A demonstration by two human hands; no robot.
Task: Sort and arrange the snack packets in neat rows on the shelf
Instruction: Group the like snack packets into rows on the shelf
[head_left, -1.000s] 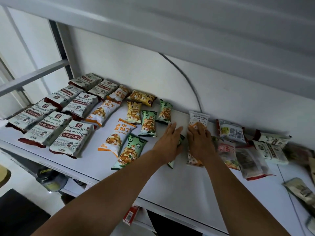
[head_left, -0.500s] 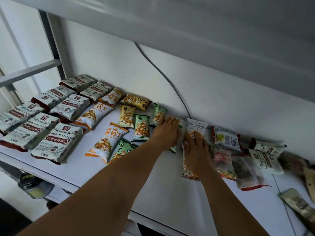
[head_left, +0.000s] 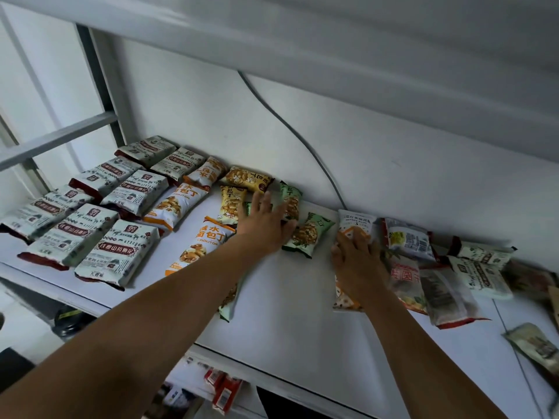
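Snack packets lie flat on a white shelf point(head_left: 287, 313). My left hand point(head_left: 266, 222) rests flat, fingers straight, on green packets at the back; one green packet point(head_left: 308, 234) lies just right of it, apart from my fingers. My right hand point(head_left: 357, 261) presses flat on a white-and-orange packet point(head_left: 355, 222). Pale packets with dark red ends point(head_left: 118, 252) fill rows at the left. Orange-and-white crouton packets point(head_left: 199, 240) and yellow packets point(head_left: 231, 202) lie beside them.
A loose, overlapping heap of mixed packets point(head_left: 438, 285) lies right of my right hand, and one packet point(head_left: 532, 346) sits near the right edge. A dark cable point(head_left: 290, 128) runs down the back wall. An upper shelf point(head_left: 332, 40) overhangs. Red boxes point(head_left: 223, 388) sit on the level below.
My left hand slid a green packet back and left toward the other green ones, then moved on to the left. My right hand stayed on the white-and-orange packet.
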